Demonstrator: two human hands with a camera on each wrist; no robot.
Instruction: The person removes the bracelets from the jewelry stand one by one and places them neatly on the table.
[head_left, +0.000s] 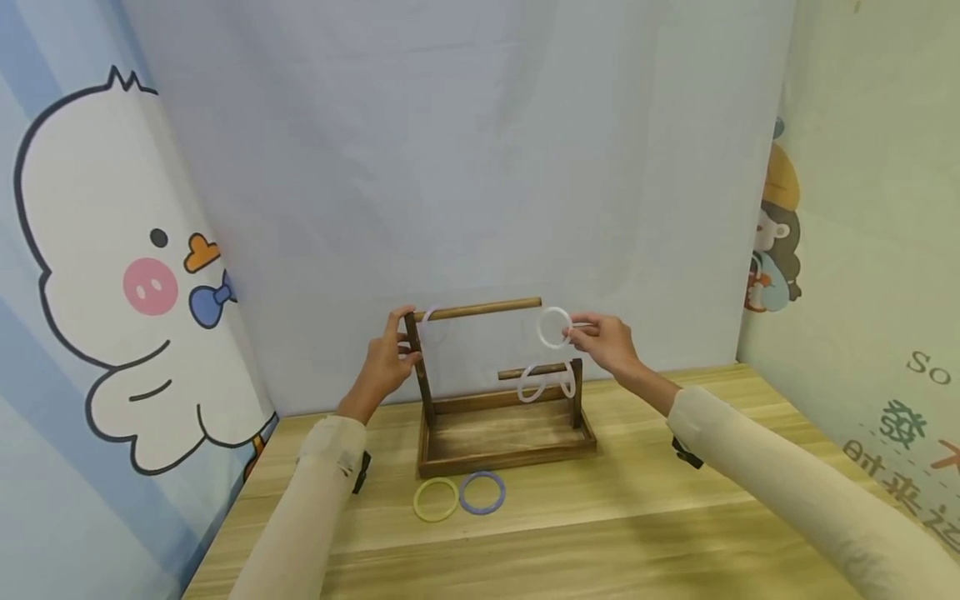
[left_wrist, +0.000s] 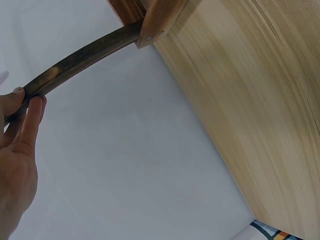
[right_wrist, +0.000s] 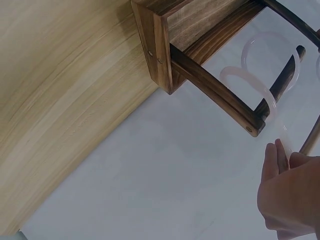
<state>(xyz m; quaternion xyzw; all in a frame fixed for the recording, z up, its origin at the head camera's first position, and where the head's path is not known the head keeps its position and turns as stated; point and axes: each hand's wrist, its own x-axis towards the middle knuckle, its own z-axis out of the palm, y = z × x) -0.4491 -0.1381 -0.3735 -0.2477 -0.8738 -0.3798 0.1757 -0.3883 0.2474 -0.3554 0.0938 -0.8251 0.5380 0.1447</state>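
Note:
A dark wooden stand [head_left: 510,457] with a tray base has a tall left post [head_left: 422,371] and a shorter right post [head_left: 577,400], each bearing a horizontal rod. My left hand [head_left: 386,364] grips the tall post near its top, thumb on one side and fingers on the other. Between right thumb and fingers, my right hand [head_left: 609,343] pinches a white ring [head_left: 540,327], just off the free end of the upper rod [head_left: 487,309]. One pale lilac ring [head_left: 426,317] hangs at that rod's post end. Two pale pinkish rings [head_left: 521,389] hang on the lower rod [head_left: 509,375].
A yellow ring [head_left: 435,520] and a blue ring [head_left: 482,511] lie side by side on the wood-grain table [head_left: 585,533], in front of the tray. Behind the table hangs a plain pale curtain [head_left: 480,167]; printed cloths flank it on both sides.

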